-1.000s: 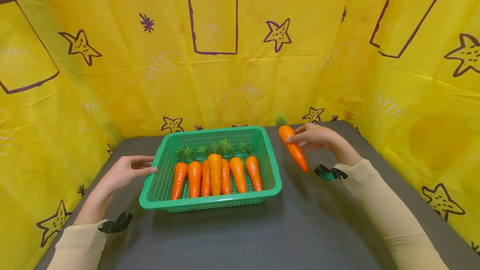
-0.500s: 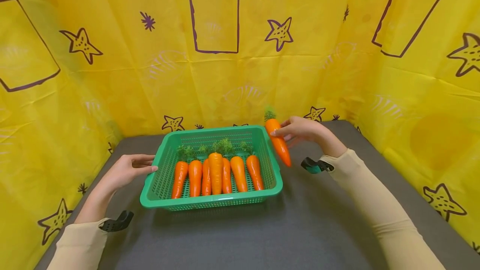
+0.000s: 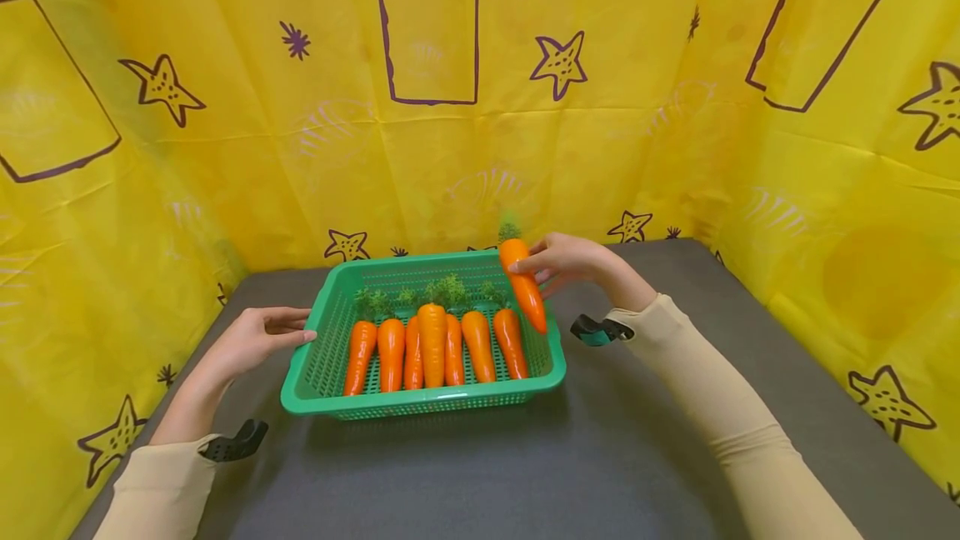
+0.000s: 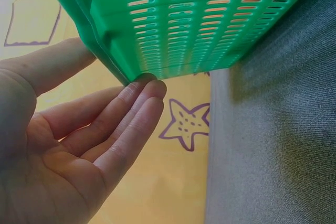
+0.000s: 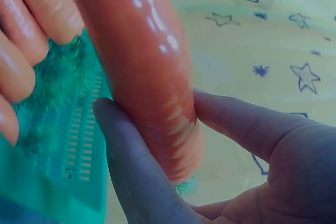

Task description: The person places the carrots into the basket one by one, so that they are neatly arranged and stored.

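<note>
A green slotted basket (image 3: 322,357) sits on the grey table and holds several orange carrots (image 3: 432,344) lying side by side, green tops toward the back. My right hand (image 3: 558,261) grips another carrot (image 3: 523,287) near its leafy end and holds it above the basket's right rear corner, tip pointing down and forward. In the right wrist view the fingers (image 5: 37,14) and thumb wrap that carrot (image 5: 147,66). My left hand (image 3: 258,338) rests with straight fingers against the basket's left rim. The left wrist view shows the fingertips (image 4: 149,90) touching the rim of the basket (image 4: 199,19).
Yellow cloth with purple stars and rectangles (image 3: 427,40) walls the table (image 3: 600,457) at the back and both sides. Bare grey surface lies in front of and to the right of the basket.
My right hand has carried the carrot leftward from over the table beside the basket to above the basket's right rear corner. The left hand has stayed at the left rim.
</note>
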Demonstrator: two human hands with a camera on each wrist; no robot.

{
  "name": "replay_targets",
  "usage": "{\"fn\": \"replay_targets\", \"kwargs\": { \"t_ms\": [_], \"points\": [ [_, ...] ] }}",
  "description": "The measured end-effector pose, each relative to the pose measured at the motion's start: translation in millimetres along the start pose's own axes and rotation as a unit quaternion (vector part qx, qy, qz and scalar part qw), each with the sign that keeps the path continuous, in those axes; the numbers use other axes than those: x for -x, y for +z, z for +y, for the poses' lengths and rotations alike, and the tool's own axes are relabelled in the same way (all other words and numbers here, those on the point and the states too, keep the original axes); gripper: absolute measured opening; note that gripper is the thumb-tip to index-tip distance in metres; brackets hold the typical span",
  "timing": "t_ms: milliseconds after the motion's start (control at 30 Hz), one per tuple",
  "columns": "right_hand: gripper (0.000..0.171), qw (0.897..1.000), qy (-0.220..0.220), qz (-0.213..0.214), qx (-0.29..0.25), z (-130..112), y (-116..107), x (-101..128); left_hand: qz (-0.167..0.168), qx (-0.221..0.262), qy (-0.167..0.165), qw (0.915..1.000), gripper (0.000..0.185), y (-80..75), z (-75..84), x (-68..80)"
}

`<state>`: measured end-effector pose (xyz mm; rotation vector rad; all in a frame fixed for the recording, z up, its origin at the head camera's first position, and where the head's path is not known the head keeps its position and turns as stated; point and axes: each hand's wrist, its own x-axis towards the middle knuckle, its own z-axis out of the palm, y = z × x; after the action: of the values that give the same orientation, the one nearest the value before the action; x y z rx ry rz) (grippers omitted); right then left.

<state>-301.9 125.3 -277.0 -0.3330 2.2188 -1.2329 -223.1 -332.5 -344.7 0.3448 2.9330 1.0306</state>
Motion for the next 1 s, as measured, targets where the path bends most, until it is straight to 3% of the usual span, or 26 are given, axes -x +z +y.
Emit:
{"fn": "replay_targets", "kwargs": {
  "t_ms": [433,633,800,1000],
  "points": [
    [0.065,1.0,0.006,-0.023,-0.007,-9,26,-25,-0.003,-0.003,-0.001,1.0,0.059,0.6,0.6,0.4],
    [0.059,0.998,0.023,-0.04,-0.036,-11,38,-38,-0.001,-0.007,-0.004,1.0,0.059,0.5,-0.7,0.5],
    [0.045,0.997,0.027,-0.052,-0.05,-12,47,-49,-0.001,-0.004,-0.001,1.0,0.059,0.1,-1.3,0.4],
    [0.037,0.996,0.038,-0.065,-0.046,-14,56,-56,0.0,-0.005,-0.006,1.0,0.058,0.0,-1.4,-0.1]
  ]
}}
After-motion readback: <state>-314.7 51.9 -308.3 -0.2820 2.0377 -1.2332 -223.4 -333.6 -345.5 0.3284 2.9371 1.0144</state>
